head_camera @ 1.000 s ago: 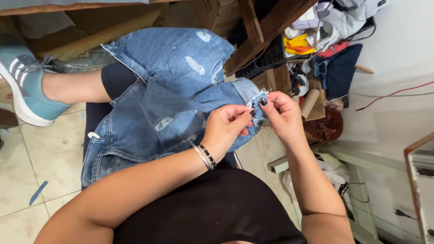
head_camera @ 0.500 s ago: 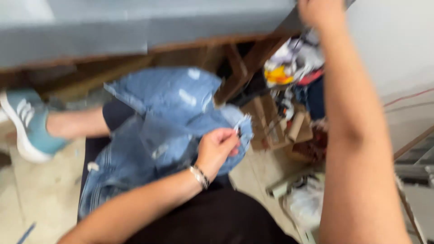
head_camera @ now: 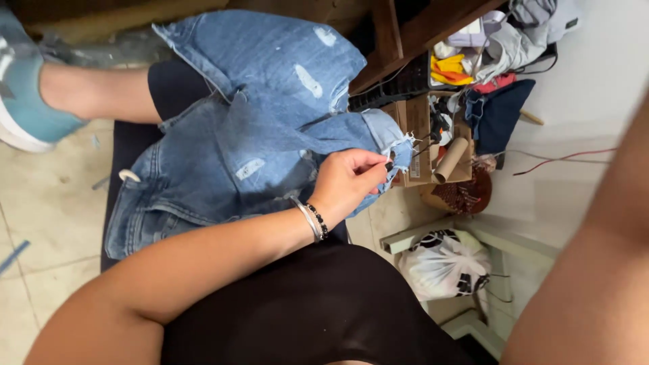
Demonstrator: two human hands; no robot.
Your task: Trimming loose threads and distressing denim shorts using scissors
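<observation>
- far left: a light blue sneaker with a white sole [head_camera: 23, 88] rests on the pale tiled floor [head_camera: 40, 203], the bare lower leg running right from it.
- centre left: a pair of faded blue distressed denim shorts [head_camera: 230, 135] lies spread over the person's lap, waistband toward the lower left, one leg opening toward the right.
- centre: the left hand [head_camera: 348, 182], wearing a silver bangle and a dark beaded bracelet [head_camera: 312, 220], pinches the frayed pale hem [head_camera: 399, 145] of the shorts, thumb and fingertips pressed together on the cloth. the hem sits just right of the fingers, its edge running roughly up and down.
- centre right: behind the hem stand a brown cardboard box [head_camera: 412, 135] and a cardboard tube [head_camera: 451, 159]; a white patterned plastic bag [head_camera: 446, 263] lies below.
- far right: only the bare forearm of the right arm [head_camera: 595, 270] shows, raised out of frame; its fingers cannot be judged. the left hand is the one at the hem.
</observation>
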